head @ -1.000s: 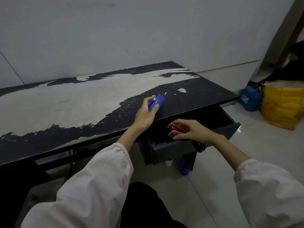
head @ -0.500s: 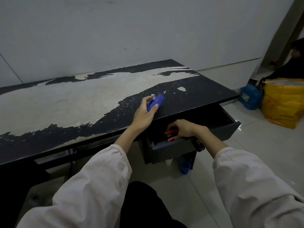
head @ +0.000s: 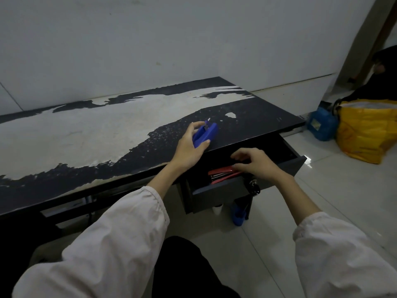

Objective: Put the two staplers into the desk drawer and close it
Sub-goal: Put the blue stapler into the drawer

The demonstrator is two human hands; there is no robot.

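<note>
The blue stapler rests on the worn black desk top, and my left hand is closed around it. Below the desk's right end the dark drawer stands pulled out. The red stapler lies flat inside it near the front left. My right hand hovers over the drawer with fingers spread, its fingertips just touching or just above the red stapler's right end; I cannot tell which.
Keys hang from the drawer front's lock. A yellow bag and a blue container sit on the tiled floor at right. Under the desk stand a small blue object and a white cup.
My right hand lowered the red stapler into the drawer, laid it flat and opened its fingers. My left hand stayed closed on the blue stapler on the desk.
</note>
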